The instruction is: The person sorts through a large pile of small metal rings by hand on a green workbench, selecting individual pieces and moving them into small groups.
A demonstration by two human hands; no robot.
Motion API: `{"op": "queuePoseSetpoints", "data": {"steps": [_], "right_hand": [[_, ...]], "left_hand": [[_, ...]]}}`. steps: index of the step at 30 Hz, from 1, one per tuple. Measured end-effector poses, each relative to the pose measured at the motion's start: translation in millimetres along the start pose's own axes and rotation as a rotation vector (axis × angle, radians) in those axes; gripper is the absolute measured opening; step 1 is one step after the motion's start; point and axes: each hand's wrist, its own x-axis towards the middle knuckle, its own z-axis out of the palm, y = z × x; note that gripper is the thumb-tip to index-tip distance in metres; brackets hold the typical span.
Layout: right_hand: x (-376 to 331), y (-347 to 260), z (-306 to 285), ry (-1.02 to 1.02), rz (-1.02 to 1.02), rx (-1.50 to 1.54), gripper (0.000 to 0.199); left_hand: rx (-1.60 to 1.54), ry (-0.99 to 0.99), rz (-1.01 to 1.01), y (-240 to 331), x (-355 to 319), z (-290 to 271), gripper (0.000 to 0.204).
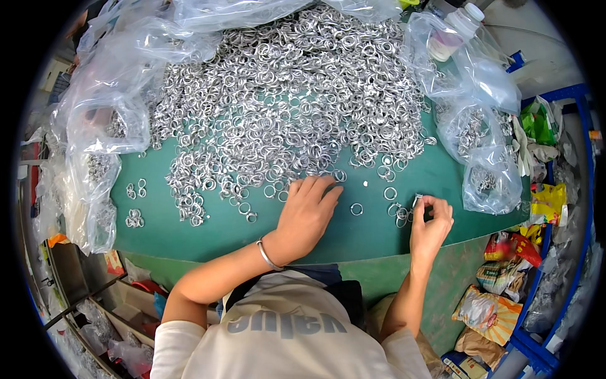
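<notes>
A large heap of silver metal rings (303, 95) covers much of the green table. My left hand (306, 218) reaches over the heap's near edge, fingers apart and fingertips touching the rings there; nothing shows held in it. To its right, my right hand (431, 224) pinches a small silver ring (417, 199) between thumb and fingertips. Just left of that hand lies a small cluster of rings (399, 213) on the table. A single ring (356, 209) rests between my two hands. Small ring groups (134, 218) sit at the table's left side.
Clear plastic bags (95, 158) with rings line the left edge, and more bags (492, 180) lie on the right. A white-capped bottle (454, 31) stands at the back right. Beyond the table, a blue rack (581, 208) and colourful packages (486, 309) occupy the right.
</notes>
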Motion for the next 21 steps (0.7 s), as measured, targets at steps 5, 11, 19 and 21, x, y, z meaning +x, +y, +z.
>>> {"op": "queuePoseSetpoints", "data": {"steps": [5,11,19,21], "right_hand": [[2.5,7.2,-19.0,-0.113,-0.013,0.045,0.005],[6.0,1.5,-15.1,-0.155,-0.061,0.171,0.016],[8.8,-2.3,-7.1,-0.096,0.002,0.311,0.012],[5.1,3.5,-6.1,-0.095,0.089,0.436,0.01]], "left_hand": [[0.023,-0.009,0.011,0.8,2.0,-0.2,0.034],[0.204,0.042,0.035,-4.0,39.4,18.4,0.034],[0.276,0.038,0.081,-18.9,49.3,30.6,0.018],[0.229,0.108,0.103,-18.2,48.3,29.4,0.018]]}}
